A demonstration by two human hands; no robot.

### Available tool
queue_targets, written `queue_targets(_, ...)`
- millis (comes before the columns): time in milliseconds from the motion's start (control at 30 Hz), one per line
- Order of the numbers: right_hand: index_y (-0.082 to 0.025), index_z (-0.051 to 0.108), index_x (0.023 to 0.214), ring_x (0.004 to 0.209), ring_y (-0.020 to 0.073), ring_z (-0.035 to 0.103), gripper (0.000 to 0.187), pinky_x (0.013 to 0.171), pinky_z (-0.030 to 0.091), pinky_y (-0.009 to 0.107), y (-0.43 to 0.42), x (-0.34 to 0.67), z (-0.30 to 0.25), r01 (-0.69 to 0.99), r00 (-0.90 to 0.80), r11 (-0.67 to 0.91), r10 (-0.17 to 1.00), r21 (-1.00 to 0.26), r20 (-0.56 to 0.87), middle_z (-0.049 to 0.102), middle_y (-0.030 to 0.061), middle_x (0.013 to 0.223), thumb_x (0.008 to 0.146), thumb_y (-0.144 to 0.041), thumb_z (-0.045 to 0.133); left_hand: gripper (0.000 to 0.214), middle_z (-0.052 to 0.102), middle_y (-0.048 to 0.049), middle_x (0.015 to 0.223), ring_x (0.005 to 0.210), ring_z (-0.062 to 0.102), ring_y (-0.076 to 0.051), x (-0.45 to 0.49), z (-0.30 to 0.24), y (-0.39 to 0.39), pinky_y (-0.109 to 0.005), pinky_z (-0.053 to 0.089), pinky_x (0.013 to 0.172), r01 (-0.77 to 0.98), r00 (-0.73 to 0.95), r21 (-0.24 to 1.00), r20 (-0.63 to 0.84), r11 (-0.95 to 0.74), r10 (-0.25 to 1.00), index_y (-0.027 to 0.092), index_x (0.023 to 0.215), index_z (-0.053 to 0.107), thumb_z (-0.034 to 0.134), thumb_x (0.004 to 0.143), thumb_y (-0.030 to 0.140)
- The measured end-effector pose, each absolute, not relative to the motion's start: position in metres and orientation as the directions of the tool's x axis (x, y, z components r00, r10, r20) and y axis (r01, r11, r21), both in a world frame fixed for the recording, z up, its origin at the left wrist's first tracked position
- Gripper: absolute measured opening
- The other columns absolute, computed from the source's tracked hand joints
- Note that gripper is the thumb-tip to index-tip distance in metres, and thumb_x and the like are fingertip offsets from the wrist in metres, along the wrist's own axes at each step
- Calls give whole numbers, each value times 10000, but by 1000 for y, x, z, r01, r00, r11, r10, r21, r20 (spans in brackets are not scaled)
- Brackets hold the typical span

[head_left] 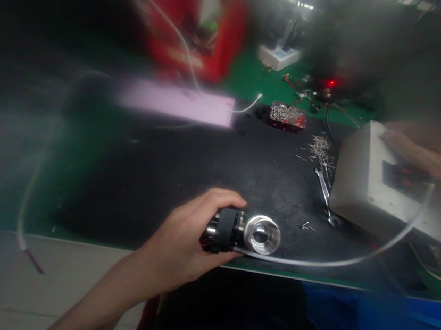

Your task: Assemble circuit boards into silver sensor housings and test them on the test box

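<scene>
My left hand [187,238] is closed around a small black-and-silver cylindrical device [225,228], thumb below and fingers above, at the front edge of the dark mat. Just right of the device is a clear round cup-like piece [263,235]; whether it is joined to the device I cannot tell. A pale cable [321,264] runs from beside the thumb to the right and curves up towards a whitish box [351,170]. At the top of that box is my right hand [435,151], smeared by motion. Its fingers and anything in them cannot be made out.
Left of the box lie a wrench [324,191] and a pile of small metal pins [319,148]. Further back are a tin of metal pieces [287,117], a pale strip [180,104], a blurred red bin [224,37] and a white power strip [278,58]. Loose cables hang at the left.
</scene>
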State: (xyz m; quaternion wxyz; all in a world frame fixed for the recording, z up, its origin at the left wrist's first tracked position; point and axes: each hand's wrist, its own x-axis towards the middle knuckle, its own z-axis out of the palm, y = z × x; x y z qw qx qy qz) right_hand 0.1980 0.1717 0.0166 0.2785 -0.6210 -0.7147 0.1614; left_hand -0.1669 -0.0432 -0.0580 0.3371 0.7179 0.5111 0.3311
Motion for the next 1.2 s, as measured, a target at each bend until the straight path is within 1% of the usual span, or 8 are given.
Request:
queue_targets(133,-177,793,1072,572,178,593,465,458,411,300,171,196,18,783,-23,109,989,-613,147,736,137,968,755,-518,800,567,612,-35,1368,1294,591,-196,-166,-58,-43,-347,476,1113,513,259,821,129,-250,957,270,1347,513,826,875,252)
queue_targets(200,-172,790,1053,592,182,592,439,479,409,307,171,196,19,788,-42,131,986,-602,159,736,137,943,763,-501,795,566,613,-34,1366,1295,590,-194,-166,-58,-43,-345,475,1115,510,258,823,131,-250,957,268,1345,516,827,873,252)
queue_targets(400,-187,796,1047,756,209,640,356,589,441,342,173,199,17,794,-115,213,972,-570,203,752,129,1069,814,-455,785,565,611,-42,1371,1300,588,-203,-167,-58,-44,-357,479,1114,507,260,825,130,-250,957,269,1351,514,820,876,236)
queue_targets(667,-195,790,1013,663,174,593,374,528,392,320,175,201,16,802,-119,222,969,-555,216,753,114,1080,798,-501,779,559,614,-73,1378,1298,597,-249,-166,-58,-42,-416,497,1102,519,263,819,120,-245,957,274,1350,514,816,880,248)
queue_targets(867,-199,785,988,753,212,628,320,571,424,338,172,197,18,777,-143,248,964,-579,222,741,136,1069,799,-457,787,568,617,-81,1379,1304,598,-261,-167,-56,-43,-422,508,1098,522,270,813,131,-260,954,271,1350,517,819,871,241)
queue_targets(1000,-197,780,912,789,226,650,241,595,444,338,170,192,22,754,-130,248,964,-609,233,741,134,1012,796,-408,792,567,621,-76,1367,1292,603,-248,-167,-57,-43,-399,505,1095,520,269,811,142,-268,953,267,1344,518,827,867,252)
queue_targets(1100,-191,804,982,800,239,668,282,568,442,317,173,195,19,771,-57,163,980,-616,188,745,132,985,820,-420,815,559,621,-71,1362,1287,604,-239,-167,-58,-43,-388,495,1100,524,258,809,147,-266,955,266,1343,520,823,874,251)
queue_targets(1200,-214,815,1075,739,216,658,352,563,433,302,181,204,11,810,-18,120,983,-574,181,751,94,932,844,-479,812,558,626,-72,1356,1283,611,-246,-168,-61,-42,-401,492,1107,537,253,795,169,-283,953,272,1344,522,820,872,249)
